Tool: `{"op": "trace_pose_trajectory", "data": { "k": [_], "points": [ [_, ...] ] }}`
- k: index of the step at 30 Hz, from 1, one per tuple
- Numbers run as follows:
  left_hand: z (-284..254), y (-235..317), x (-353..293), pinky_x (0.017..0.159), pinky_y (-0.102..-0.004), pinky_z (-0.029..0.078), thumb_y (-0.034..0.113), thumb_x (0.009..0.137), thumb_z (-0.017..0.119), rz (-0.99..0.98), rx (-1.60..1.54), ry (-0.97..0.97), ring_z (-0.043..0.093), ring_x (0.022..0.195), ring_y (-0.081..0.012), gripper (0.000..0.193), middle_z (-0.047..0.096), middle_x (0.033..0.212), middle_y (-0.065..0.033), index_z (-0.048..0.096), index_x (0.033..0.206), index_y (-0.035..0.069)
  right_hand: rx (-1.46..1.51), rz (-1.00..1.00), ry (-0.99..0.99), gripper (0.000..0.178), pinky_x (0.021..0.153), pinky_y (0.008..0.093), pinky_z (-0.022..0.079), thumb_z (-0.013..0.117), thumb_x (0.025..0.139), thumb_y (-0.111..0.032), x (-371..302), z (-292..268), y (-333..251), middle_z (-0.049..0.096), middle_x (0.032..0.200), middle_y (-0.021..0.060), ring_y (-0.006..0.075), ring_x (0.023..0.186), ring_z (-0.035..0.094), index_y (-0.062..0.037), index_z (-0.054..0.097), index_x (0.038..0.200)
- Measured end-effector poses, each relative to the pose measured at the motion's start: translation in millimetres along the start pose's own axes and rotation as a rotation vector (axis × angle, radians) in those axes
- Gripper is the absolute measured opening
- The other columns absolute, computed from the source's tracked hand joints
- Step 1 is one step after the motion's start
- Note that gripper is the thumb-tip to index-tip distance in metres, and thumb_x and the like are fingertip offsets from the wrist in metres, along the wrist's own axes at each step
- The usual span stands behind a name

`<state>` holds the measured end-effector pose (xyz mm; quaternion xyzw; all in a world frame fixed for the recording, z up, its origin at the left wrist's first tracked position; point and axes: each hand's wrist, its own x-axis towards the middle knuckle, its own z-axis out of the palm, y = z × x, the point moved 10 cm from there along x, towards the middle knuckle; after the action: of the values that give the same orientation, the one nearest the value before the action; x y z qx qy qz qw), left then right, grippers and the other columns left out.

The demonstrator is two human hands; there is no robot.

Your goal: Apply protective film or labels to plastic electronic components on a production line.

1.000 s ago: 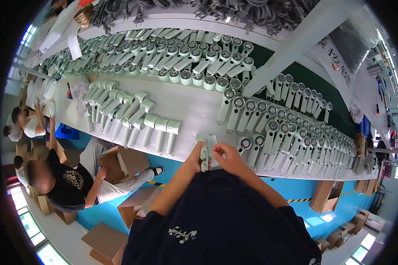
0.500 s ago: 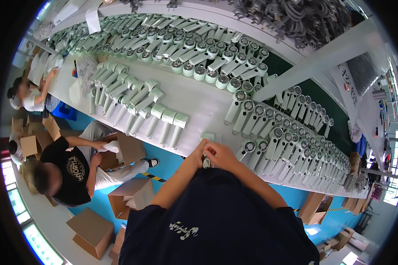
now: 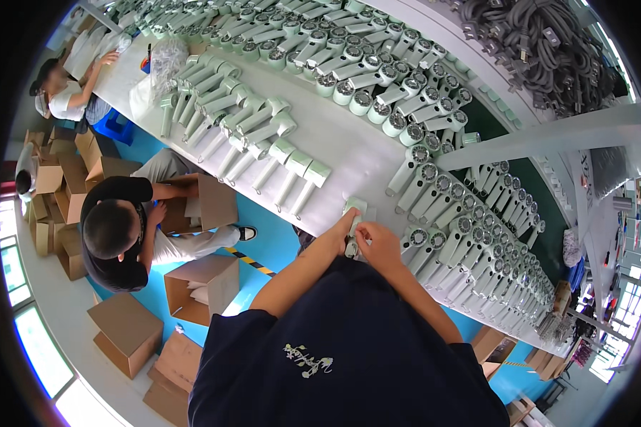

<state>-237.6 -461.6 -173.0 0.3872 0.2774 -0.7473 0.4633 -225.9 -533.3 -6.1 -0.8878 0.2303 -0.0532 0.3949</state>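
Observation:
At the table's near edge my left hand (image 3: 343, 229) is wrapped round a pale green hair dryer (image 3: 355, 205). Its head shows beyond my fingers, and its handle end points toward my body. My right hand (image 3: 379, 246) is closed beside it, thumb and fingertips pinched near the handle end. Whatever those fingertips hold is too small to make out. To the left, a group of similar hair dryers (image 3: 313, 174) lies with handles toward the near edge. Rows of hair dryers with dark round grilles (image 3: 463, 249) lie close by on the right.
More hair dryers (image 3: 360, 103) fill the table's far side. A slanting white post (image 3: 548, 135) crosses on the right, below a shelf with bundled grey cords (image 3: 527, 50). At the left a seated co-worker (image 3: 114, 235) reaches into a cardboard box (image 3: 217, 203). Open boxes (image 3: 124, 331) stand behind.
The view has shifted, so the table sits differently in it. My hands stay together on the hair dryer, the right one slightly farther from the left. The co-worker's head has leaned forward over the box.

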Motion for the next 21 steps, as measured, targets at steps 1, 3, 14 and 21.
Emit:
{"op": "trace_pose_trajectory", "data": {
  "k": [1, 3, 14, 21],
  "points": [
    [3.5, -0.1, -3.1, 0.063, -0.0451, 0.052, 0.053, 0.082, 0.042, -0.012, 0.0, -0.023, 0.058, 0.069, -0.0255, 0.048, 0.057, 0.078, -0.0075, 0.057, 0.092, 0.008, 0.015, 0.005, 0.031, 0.01, 0.061, 0.0354, 0.049, 0.064, 0.08, -0.017, -0.2, -1.5, 0.7, 0.064, 0.078, 0.0067, 0.0252, 0.071, 0.063, -0.0089, 0.063, 0.087],
    [6.8, 0.4, -8.1, 0.063, -0.0447, 0.052, 0.053, 0.082, 0.042, -0.012, -0.015, -0.005, 0.058, 0.069, -0.0254, 0.048, 0.057, 0.077, -0.0075, 0.057, 0.091, 0.008, 0.03, 0.012, 0.058, 0.01, 0.061, 0.0354, 0.049, 0.064, 0.08, -0.017, -2.3, -2.4, 1.7, 0.064, 0.078, 0.0066, 0.0253, 0.071, 0.063, -0.009, 0.063, 0.087],
    [16.5, 6.0, -20.7, 0.059, -0.0415, 0.05, 0.05, 0.077, 0.05, 0.043, -0.034, 0.012, 0.058, 0.068, -0.0251, 0.043, 0.058, 0.078, -0.0072, 0.056, 0.087, 0.009, -0.035, 0.011, 0.109, 0.007, 0.057, 0.0369, 0.047, 0.063, 0.081, -0.017, -3.8, -4.1, -3.7, 0.062, 0.078, 0.0059, 0.027, 0.068, 0.06, -0.0106, 0.062, 0.085],
    [10.4, 8.3, -12.7, 0.06, -0.0424, 0.05, 0.05, 0.077, 0.05, 0.079, -0.026, 0.038, 0.058, 0.068, -0.0257, 0.043, 0.058, 0.078, -0.0079, 0.056, 0.087, 0.009, -0.063, 0.015, 0.107, 0.006, 0.057, 0.0378, 0.046, 0.063, 0.08, -0.016, -3.5, -5.7, -10.2, 0.061, 0.076, 0.0065, 0.028, 0.067, 0.06, -0.0109, 0.062, 0.084]
  ]
}}
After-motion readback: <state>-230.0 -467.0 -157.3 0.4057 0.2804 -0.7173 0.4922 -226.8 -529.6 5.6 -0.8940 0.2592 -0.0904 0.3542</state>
